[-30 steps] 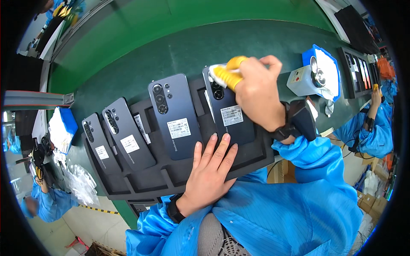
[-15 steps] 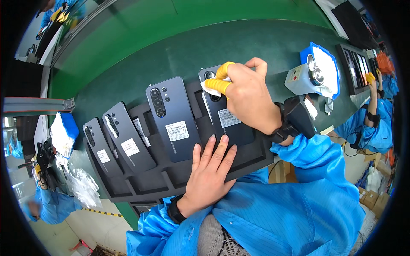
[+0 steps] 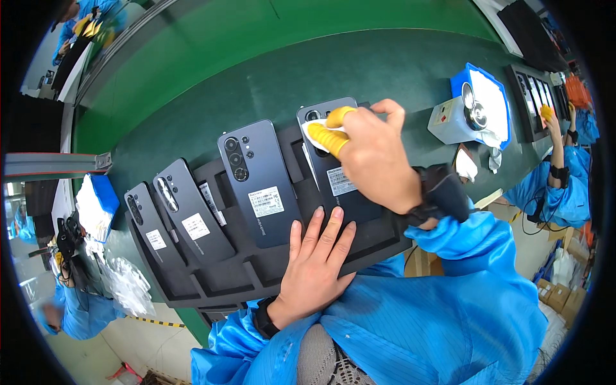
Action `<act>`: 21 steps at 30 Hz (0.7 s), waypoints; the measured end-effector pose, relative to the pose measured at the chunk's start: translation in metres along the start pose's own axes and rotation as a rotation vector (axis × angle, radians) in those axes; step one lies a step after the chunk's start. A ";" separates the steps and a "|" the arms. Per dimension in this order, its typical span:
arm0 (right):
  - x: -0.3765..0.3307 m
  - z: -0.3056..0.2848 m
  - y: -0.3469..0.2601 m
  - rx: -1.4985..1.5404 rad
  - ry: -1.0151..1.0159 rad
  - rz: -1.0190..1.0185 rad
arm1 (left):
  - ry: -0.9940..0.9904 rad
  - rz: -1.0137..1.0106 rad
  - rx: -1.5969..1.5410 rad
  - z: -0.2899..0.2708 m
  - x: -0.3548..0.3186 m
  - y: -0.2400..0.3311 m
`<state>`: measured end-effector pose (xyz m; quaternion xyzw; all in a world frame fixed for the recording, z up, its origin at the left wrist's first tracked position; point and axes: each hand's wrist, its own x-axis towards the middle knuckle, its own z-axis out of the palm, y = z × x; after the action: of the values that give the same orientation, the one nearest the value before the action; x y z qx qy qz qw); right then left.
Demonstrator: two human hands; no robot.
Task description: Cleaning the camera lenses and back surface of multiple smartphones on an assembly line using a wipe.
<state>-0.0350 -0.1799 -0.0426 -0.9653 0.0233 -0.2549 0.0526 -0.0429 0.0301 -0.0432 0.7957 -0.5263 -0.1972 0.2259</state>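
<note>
A black foam tray (image 3: 224, 277) holds several dark phones, back side up. My right hand (image 3: 380, 157), with yellow covers on thumb and forefinger, pinches a folded white wipe (image 3: 310, 132) against the camera area of the rightmost phone (image 3: 359, 210). The wipe and fingers partly hide its lenses. My left hand (image 3: 316, 260) lies flat with fingers spread, its fingertips at the lower edge of that phone. Just left lies another phone (image 3: 280, 229) with a white label. Farther left rest a phone with a long camera strip (image 3: 204, 212) and a smaller-looking phone (image 3: 153, 218).
A white bottle with a metal top (image 3: 447, 122) stands by a blue bin (image 3: 505, 119) of white wipes at right. Another blue bin (image 3: 104, 199) and clear plastic bags (image 3: 125, 279) lie at left. Co-workers in blue sit either side; a green partition (image 3: 289, 22) borders the bench.
My right hand and the wipe have shifted slightly over the rightmost phone's camera area. The phones and tray sit almost as before. My left hand stays flat in place.
</note>
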 end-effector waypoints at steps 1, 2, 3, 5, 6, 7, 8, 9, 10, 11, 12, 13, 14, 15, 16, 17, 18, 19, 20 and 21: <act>0.002 0.003 -0.001 -0.011 0.046 -0.001 | 0.004 0.000 -0.001 0.000 0.000 0.000; 0.005 0.006 0.000 -0.022 0.092 -0.003 | 0.008 0.001 -0.002 0.000 0.000 0.000; 0.008 0.007 0.001 -0.021 0.093 -0.001 | 0.006 0.001 -0.001 -0.001 0.000 0.001; 0.017 0.009 0.007 -0.189 0.133 0.025 | 0.011 0.000 -0.004 -0.001 0.000 0.001; 0.022 0.011 0.014 -0.214 0.126 0.070 | 0.015 -0.005 0.000 -0.001 0.000 0.000; 0.024 0.009 0.018 -0.191 0.104 0.093 | 0.017 -0.006 0.000 0.001 -0.001 -0.001; 0.026 0.006 0.021 -0.167 0.081 0.115 | 0.019 -0.007 -0.001 0.001 -0.001 -0.002; 0.027 0.002 0.018 -0.168 0.080 0.115 | 0.018 -0.006 -0.002 0.001 -0.001 -0.001; 0.026 -0.002 0.013 -0.104 0.077 0.057 | 0.011 -0.007 -0.004 0.000 0.000 0.000; 0.025 -0.004 0.008 -0.039 0.073 -0.002 | 0.004 -0.008 -0.005 0.000 0.000 0.001; 0.021 0.001 0.003 -0.047 0.056 -0.075 | 0.001 -0.006 -0.007 0.000 0.000 0.001; 0.019 0.003 0.003 -0.040 0.045 -0.075 | 0.010 -0.004 -0.003 0.000 -0.001 0.001; 0.019 0.005 0.004 -0.034 0.034 -0.075 | 0.019 -0.003 0.001 0.001 -0.001 0.001; 0.021 0.008 0.006 -0.030 0.035 -0.077 | 0.019 -0.006 0.003 0.001 -0.001 0.000; 0.024 0.010 0.009 -0.075 0.091 -0.043 | 0.022 -0.006 0.007 0.000 -0.001 0.000; 0.026 0.012 0.010 -0.119 0.148 -0.009 | 0.026 -0.006 0.011 0.000 -0.002 -0.001; 0.024 0.011 0.010 -0.124 0.147 -0.010 | 0.027 -0.002 0.008 0.000 -0.001 -0.001; 0.020 0.009 0.008 -0.134 0.134 0.011 | 0.018 0.004 -0.001 0.000 0.000 -0.001; 0.016 0.007 0.006 -0.144 0.120 0.032 | 0.008 0.011 -0.012 0.000 0.001 -0.001; 0.013 0.005 0.001 -0.120 0.072 0.058 | 0.012 0.000 -0.009 0.001 0.000 -0.002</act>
<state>-0.0217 -0.1812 -0.0406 -0.9558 0.0683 -0.2859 0.0013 -0.0420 0.0302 -0.0449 0.7959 -0.5240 -0.1946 0.2326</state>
